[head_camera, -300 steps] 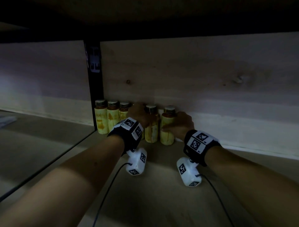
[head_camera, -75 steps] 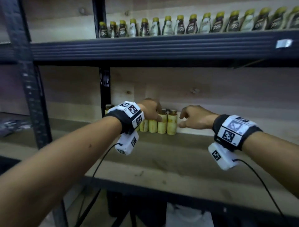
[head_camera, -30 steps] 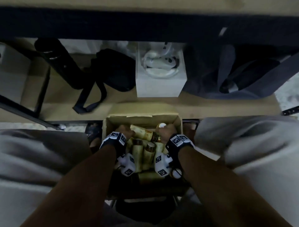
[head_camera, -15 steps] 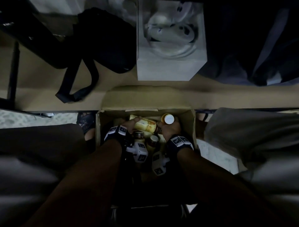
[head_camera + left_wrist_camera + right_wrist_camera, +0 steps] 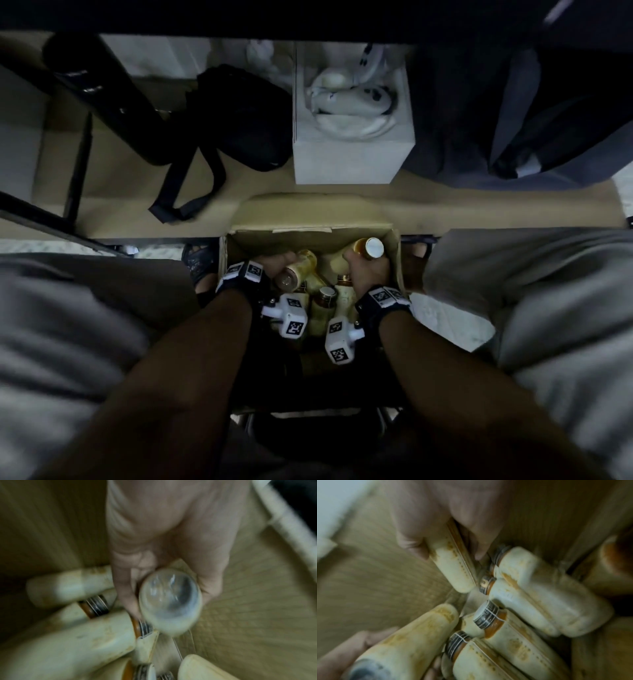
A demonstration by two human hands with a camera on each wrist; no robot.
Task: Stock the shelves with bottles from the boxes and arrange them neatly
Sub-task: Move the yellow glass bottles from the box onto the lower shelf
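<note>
I am seeing both hands down in the cardboard box (image 5: pixel 394 253) at the middle of the frame. My left hand (image 5: pixel 274 265) is gripping one yellow bottle (image 5: pixel 296 274). My right hand (image 5: pixel 368 274) is gripping another bottle (image 5: pixel 366 247). More bottles (image 5: pixel 325 305) are lying between them.

Both forearms reach down from the lower frame toward its centre.
Left hand (image 5: pixel 274 265) curls round a bottle (image 5: pixel 296 274); right hand (image 5: pixel 368 274) grips another bottle (image 5: pixel 366 247), cap toward upper right.
</note>
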